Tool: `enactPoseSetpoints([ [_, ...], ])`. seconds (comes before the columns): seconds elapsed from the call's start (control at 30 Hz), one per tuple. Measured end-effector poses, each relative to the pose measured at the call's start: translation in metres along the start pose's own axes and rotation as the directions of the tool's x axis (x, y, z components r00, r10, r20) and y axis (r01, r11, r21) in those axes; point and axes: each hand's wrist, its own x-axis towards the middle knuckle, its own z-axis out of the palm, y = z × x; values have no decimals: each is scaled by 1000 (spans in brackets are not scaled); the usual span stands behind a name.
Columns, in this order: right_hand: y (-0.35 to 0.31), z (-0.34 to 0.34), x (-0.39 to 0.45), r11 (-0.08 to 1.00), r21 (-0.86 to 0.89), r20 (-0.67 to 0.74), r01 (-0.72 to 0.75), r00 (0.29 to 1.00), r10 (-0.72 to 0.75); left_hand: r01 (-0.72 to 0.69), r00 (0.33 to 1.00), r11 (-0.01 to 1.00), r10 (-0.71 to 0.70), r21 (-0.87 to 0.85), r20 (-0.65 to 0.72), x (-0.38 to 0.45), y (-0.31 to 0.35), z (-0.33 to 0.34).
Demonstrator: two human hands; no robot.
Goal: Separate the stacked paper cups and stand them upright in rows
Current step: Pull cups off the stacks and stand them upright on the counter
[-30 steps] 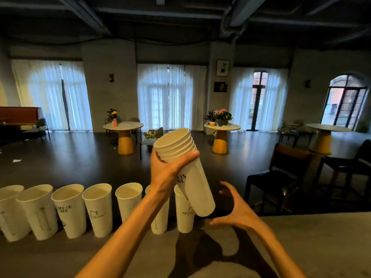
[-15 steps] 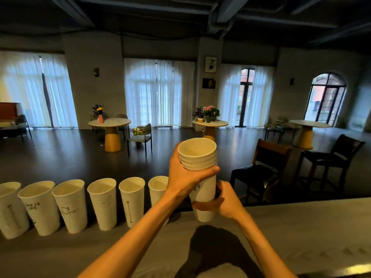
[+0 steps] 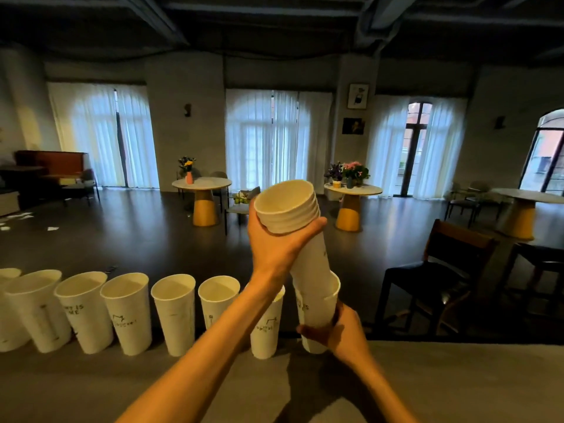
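My left hand [image 3: 276, 242] grips a stack of white paper cups [image 3: 293, 215] just below its rims and holds it above the counter, tilted left. My right hand [image 3: 338, 332] grips the lowest cup [image 3: 320, 312] near its base; that cup has slid partway down off the stack and sits at the counter's far edge. A row of several separated white cups [image 3: 128, 309] stands upright along the far edge to the left, some with dark printed lettering. The nearest one [image 3: 265, 328] is partly hidden behind my left forearm.
The grey counter [image 3: 91, 386] stretches toward me and to the right. Beyond its far edge the floor drops away; a dark wooden chair [image 3: 439, 279] stands close at right. Round tables with flowers [image 3: 203, 184] are farther back in the room.
My right hand came up from open below the stack to grip the bottom cup, which has slid down off the stack. The left hand lifted the stack higher and tilted it.
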Motion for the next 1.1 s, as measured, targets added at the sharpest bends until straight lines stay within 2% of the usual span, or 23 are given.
enactPoseSetpoints([
  [0.07, 13, 12, 6, 986, 46, -56, -158, 985, 161, -5, 999, 999, 3, -46, -41, 16, 8, -2],
  [0.13, 27, 22, 15, 985, 68, -64, -161, 984, 166, -46, 998, 996, 43, -70, -51, 28, 15, -7],
  [0.27, 42, 32, 26, 976, 94, -40, -196, 979, 200, -49, 997, 995, 45, -84, -57, 37, 13, -16],
  [0.4, 48, 38, 33, 980, 113, -44, -165, 984, 171, -24, 995, 996, 16, -83, -97, 44, 0, -26],
  [0.6, 59, 41, 31, 967, 163, -65, -194, 976, 207, -12, 998, 996, 6, -90, -65, 34, -5, -26],
  [0.77, 65, 35, 20, 977, 94, 42, -191, 981, 188, 60, 998, 992, -62, -113, -7, 25, -6, -13],
  [0.9, 70, -1, 4, 997, 75, 230, -20, 973, 2, 144, 989, 985, -139, -94, 56, 22, -6, -3],
  [1.0, 61, -51, -5, 998, -14, 295, -66, 953, 67, 195, 978, 975, -185, -110, 95, 15, -6, 11],
  [1.1, 44, -99, -17, 996, -83, 319, -25, 947, 50, 239, 963, 965, -222, -108, 152, 0, -9, 35],
])
